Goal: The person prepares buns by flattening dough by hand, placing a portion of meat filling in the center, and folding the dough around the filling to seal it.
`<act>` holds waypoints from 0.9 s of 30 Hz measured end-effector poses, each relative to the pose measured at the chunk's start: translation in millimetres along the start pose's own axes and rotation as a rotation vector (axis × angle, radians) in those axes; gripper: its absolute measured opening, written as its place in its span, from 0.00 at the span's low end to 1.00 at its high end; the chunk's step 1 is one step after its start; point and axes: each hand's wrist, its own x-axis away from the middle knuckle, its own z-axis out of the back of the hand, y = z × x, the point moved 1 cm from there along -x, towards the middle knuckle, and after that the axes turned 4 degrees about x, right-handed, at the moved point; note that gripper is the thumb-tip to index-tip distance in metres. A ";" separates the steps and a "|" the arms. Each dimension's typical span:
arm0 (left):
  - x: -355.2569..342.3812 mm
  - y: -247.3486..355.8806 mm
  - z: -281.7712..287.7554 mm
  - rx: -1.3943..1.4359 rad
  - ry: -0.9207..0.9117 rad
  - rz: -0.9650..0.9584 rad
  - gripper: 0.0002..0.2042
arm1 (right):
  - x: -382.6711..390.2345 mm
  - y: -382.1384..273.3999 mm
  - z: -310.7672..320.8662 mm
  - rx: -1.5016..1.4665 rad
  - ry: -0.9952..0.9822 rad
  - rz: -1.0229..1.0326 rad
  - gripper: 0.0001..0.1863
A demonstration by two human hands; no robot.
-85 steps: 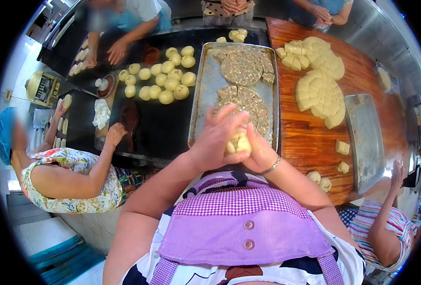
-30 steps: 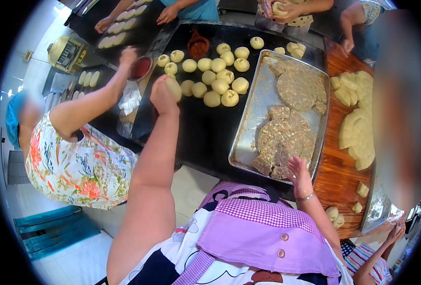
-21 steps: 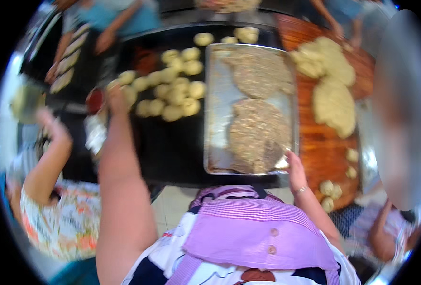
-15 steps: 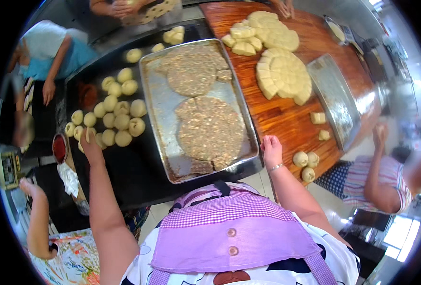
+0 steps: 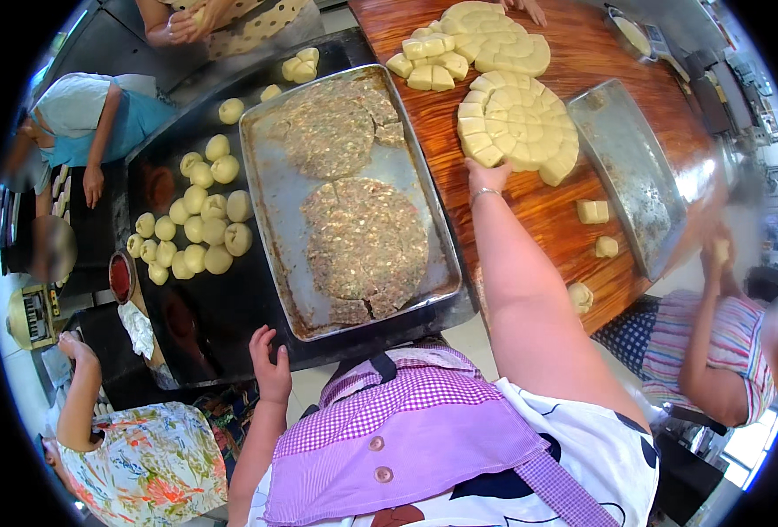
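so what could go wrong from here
The right hand touches the edge of the scored dough disc; its packed pieces might drag or tear one another.

The right forearm partly hides a dough ball and could brush it, though its height is unclear.

The metal tray sits near the black table's edge, so a bump might shift it.

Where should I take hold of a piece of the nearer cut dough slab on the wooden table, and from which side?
Probably at the near-left rim of the cut dough slab, coming from the near side, where the right hand is. Pinch an outer piece by its sides: its outward face is free, while inner pieces are hemmed in by neighbours.
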 end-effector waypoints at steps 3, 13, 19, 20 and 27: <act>13.9 2.9 -1.2 0.118 0.038 0.089 0.18 | 8.6 -10.8 -16.0 0.288 0.207 -0.057 0.44; 19.8 13.0 -13.9 0.099 -0.026 0.069 0.13 | 13.9 -20.2 3.2 0.438 -0.055 0.126 0.30; 16.0 12.0 -32.5 0.213 -0.112 0.101 0.12 | 69.0 -4.2 121.4 0.832 -0.385 0.335 0.29; 14.3 10.4 -35.5 0.187 -0.151 0.063 0.11 | 79.4 0.6 143.7 0.975 -0.478 0.364 0.30; -13.2 31.5 -57.7 0.218 -0.279 0.004 0.12 | 121.2 -10.4 171.8 1.469 -0.707 0.326 0.41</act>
